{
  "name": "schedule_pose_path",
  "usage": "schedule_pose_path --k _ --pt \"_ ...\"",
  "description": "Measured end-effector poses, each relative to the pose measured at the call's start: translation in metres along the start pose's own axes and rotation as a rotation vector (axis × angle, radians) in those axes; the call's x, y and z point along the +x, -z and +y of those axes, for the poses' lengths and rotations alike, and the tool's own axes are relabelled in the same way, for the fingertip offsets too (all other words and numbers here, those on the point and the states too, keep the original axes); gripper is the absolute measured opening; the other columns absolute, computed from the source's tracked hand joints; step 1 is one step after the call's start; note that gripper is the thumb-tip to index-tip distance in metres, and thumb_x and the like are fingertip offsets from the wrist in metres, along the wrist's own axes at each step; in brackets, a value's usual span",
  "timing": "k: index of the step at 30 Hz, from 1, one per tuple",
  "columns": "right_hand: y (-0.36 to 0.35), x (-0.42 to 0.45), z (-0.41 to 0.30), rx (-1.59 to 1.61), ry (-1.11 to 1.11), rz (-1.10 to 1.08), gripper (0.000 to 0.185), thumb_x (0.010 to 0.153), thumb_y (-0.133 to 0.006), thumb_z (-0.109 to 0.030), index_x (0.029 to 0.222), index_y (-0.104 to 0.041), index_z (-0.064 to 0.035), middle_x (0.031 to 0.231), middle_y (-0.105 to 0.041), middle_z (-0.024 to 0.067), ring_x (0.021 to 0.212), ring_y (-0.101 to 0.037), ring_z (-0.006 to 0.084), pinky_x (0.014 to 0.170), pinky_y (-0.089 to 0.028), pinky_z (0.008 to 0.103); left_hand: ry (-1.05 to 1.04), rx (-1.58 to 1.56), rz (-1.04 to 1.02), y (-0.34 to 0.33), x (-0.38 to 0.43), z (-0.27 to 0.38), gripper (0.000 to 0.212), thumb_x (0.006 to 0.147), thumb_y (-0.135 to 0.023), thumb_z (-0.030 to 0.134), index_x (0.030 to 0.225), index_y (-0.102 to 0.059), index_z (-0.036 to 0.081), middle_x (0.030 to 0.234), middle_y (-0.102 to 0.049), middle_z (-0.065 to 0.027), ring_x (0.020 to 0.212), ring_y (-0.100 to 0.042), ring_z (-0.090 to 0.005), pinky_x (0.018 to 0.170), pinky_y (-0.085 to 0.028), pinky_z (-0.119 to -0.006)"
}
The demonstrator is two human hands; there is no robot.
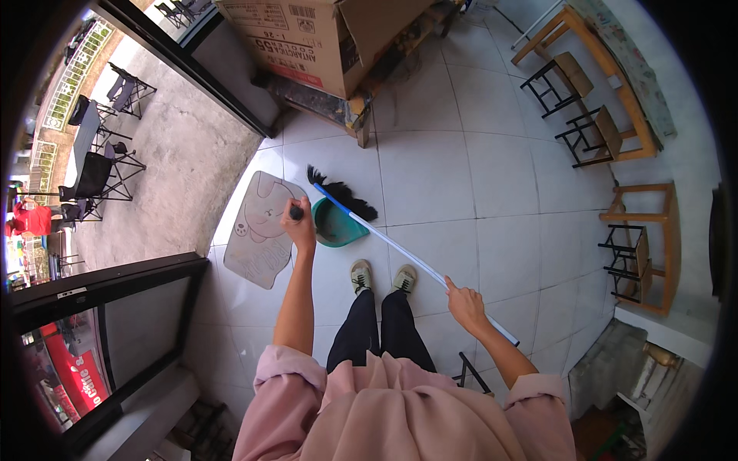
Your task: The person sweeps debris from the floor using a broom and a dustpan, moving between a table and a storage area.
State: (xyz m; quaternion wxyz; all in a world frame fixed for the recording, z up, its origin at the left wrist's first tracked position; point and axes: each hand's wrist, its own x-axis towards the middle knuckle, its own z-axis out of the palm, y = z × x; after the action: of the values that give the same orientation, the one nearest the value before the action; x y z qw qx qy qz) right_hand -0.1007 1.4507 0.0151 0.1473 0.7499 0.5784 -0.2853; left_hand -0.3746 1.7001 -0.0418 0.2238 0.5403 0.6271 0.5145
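My left hand [299, 223] is closed around the dark end of an upright handle, seen from above. Just right of that hand, a green dustpan [353, 237] rests on the white tiles. My right hand [466, 304] grips the pale shaft of a broom [406, 252], which slants down to the left across the dustpan. The broom's black bristles [350, 199] touch the floor along the dustpan's far side. Beside and partly under my left hand lies a grey doormat [259, 236] with a cartoon animal drawing.
An open doorway on the left, with a dark-framed glass door [144, 311], leads to concrete paving [179, 138]. A large cardboard box [294, 46] stands on a worn wooden bench [362, 124] ahead. Wooden tables [669, 248] and small stools [605, 132] line the right wall.
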Motion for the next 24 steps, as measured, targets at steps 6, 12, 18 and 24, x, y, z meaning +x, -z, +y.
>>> schedule_pose_path --k 6,12,18,24 --pt "0.039 -0.038 0.020 0.076 -0.115 0.000 0.038 0.089 -0.043 -0.022 0.126 -0.045 -0.0123 0.070 -0.061 0.0201 0.067 -0.061 0.0376 0.062 -0.047 0.0464 0.046 -0.050 -0.018 0.010 0.004 -0.016 0.029 0.083 -0.057 0.012 0.061 -0.043 0.001 0.052 -0.042 -0.0002 0.051 -0.036 -0.0066 0.046 -0.030 -0.024" --pt "0.049 -0.013 0.029 -0.156 -0.135 0.163 0.038 0.089 -0.043 -0.017 0.126 -0.044 -0.0123 0.063 -0.058 0.0166 0.059 -0.061 0.0294 0.051 -0.048 0.0389 0.120 -0.086 -0.020 0.018 -0.001 -0.011 0.028 0.083 -0.058 0.012 0.062 -0.044 0.000 0.053 -0.043 -0.0008 0.053 -0.038 -0.0068 0.048 -0.032 -0.025" --pt "-0.011 0.014 0.047 -0.128 -0.107 0.141 0.039 0.087 -0.046 -0.016 0.126 -0.045 -0.0122 0.061 -0.058 0.0147 0.056 -0.060 0.0280 0.051 -0.048 0.0388 0.103 -0.069 -0.029 0.021 -0.005 -0.008 0.027 0.082 -0.058 0.011 0.062 -0.044 0.000 0.054 -0.049 -0.0048 0.052 -0.043 -0.0095 0.051 -0.037 -0.025" --pt "-0.011 -0.020 0.022 0.020 -0.069 0.008 0.037 0.088 -0.045 -0.020 0.123 -0.047 -0.0112 0.065 -0.060 0.0183 0.065 -0.061 0.0342 0.059 -0.047 0.0456 0.134 -0.076 -0.031 0.025 -0.007 -0.009 0.027 0.082 -0.059 0.012 0.063 -0.044 0.000 0.055 -0.048 -0.0040 0.053 -0.042 -0.0089 0.050 -0.036 -0.025"
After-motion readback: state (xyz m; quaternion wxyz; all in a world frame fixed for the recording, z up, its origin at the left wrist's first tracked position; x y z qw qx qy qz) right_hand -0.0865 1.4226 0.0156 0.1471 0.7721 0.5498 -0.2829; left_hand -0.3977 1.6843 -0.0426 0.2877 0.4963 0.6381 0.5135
